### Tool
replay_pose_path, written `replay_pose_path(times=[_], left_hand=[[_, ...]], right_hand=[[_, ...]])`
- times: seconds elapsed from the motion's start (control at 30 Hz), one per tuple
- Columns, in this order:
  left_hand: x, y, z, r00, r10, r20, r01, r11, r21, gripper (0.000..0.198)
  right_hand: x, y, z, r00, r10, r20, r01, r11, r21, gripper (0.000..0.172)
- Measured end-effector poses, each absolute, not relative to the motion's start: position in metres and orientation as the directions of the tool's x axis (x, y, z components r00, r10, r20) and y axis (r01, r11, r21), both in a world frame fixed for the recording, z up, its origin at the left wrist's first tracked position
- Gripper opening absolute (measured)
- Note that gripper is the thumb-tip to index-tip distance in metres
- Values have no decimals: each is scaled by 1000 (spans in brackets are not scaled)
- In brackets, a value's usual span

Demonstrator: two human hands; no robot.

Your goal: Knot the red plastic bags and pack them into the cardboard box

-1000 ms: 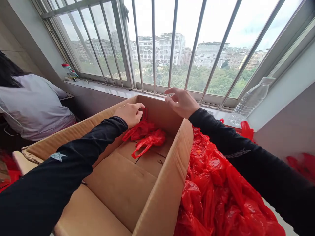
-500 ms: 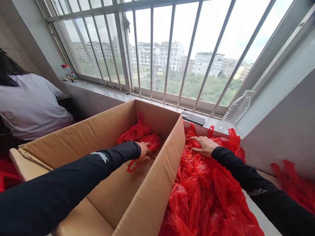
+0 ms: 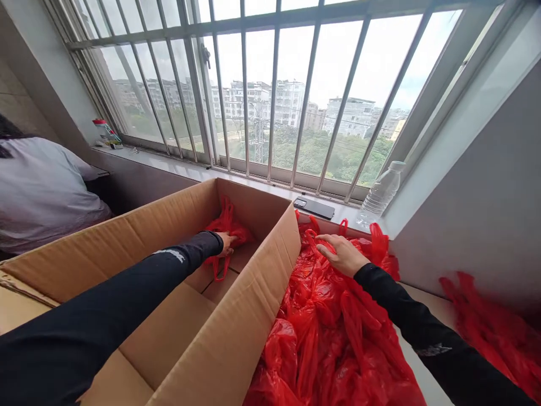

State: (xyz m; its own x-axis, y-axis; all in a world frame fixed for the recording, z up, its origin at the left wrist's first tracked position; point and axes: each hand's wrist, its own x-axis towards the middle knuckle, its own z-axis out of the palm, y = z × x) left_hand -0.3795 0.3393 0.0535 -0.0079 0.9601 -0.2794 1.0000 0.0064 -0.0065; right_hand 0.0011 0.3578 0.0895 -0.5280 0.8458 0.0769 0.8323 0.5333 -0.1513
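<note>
Our left hand (image 3: pixel 228 242) is down in the far end of the cardboard box (image 3: pixel 253 293), fingers on the red bags (image 3: pixel 242 232) — how tightly they close, we cannot tell. Our right hand (image 3: pixel 343 255) is half open over the red pile (image 3: pixel 321 338) outside, its fingers parted beside a handle loop (image 3: pixel 310 232). The box's right wall stands between our hands, its top edge barring a straight crossing; its brown floor runs open from the bags toward us. Past the far wall we see a phone (image 3: pixel 315 207) and a clear bottle (image 3: pixel 381 194) on the sill (image 3: pixel 181 163), then window bars (image 3: pixel 274 113). Whitish print (image 3: pixel 169 255) marks our dark sleeves (image 3: pixel 122 293) — too small to read
</note>
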Motion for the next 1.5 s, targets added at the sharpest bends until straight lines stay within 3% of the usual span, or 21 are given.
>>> replay_pose_path(times=[0.13, 0.3, 0.47, 0.6, 0.77, 0.9, 1.03, 1.13, 1.23, 1.3, 1.4, 1.5], left_hand=[[-366, 345, 85, 72, 934, -351, 996, -85, -23, 59], [-363, 334, 134, 150, 946, -287, 987, -158, -6, 66], [-398, 314, 146, 108, 952, -287, 993, -119, -21, 64], [-424, 302, 129, 30, 963, -268, 989, -68, -135, 58], [-418, 293, 109, -5, 946, -325, 984, -53, -171, 53], [-402, 290, 114, -5, 956, -293, 992, -32, -121, 55], [-400, 284, 124, -23, 964, -265, 997, 2, -80, 45], [-405, 278, 126, -64, 966, -249, 996, 47, -74, 37], [-412, 275, 124, -98, 972, -214, 994, 86, -63, 36], [-415, 275, 122, -111, 973, -202, 993, 102, -51, 36], [-419, 278, 116, -117, 973, -198, 993, 116, -21, 33], [-425, 282, 109, -99, 983, -152, 993, 107, 47, 31]], right_hand=[[26, 357, 115, -492, 867, 85, 842, 498, -207, 36], [46, 337, 128, -541, 841, -2, 818, 526, -234, 36], [29, 307, 122, -735, 666, -127, 675, 703, -223, 63], [12, 300, 120, -742, 649, -170, 670, 730, -135, 25], [21, 292, 162, -750, 661, -22, 651, 732, -202, 9], [35, 282, 216, -668, 736, 109, 670, 659, -341, 19], [18, 284, 261, -460, 778, 428, 658, 623, -423, 31], [-27, 292, 273, -385, 746, 543, 490, 664, -565, 26], [-85, 307, 260, -512, 702, 494, 294, 684, -668, 25], [-123, 319, 241, -630, 657, 414, 262, 682, -683, 27], [-171, 337, 208, -758, 619, 204, 375, 670, -640, 22], [-203, 353, 179, -743, 669, 28, 551, 635, -542, 10]])
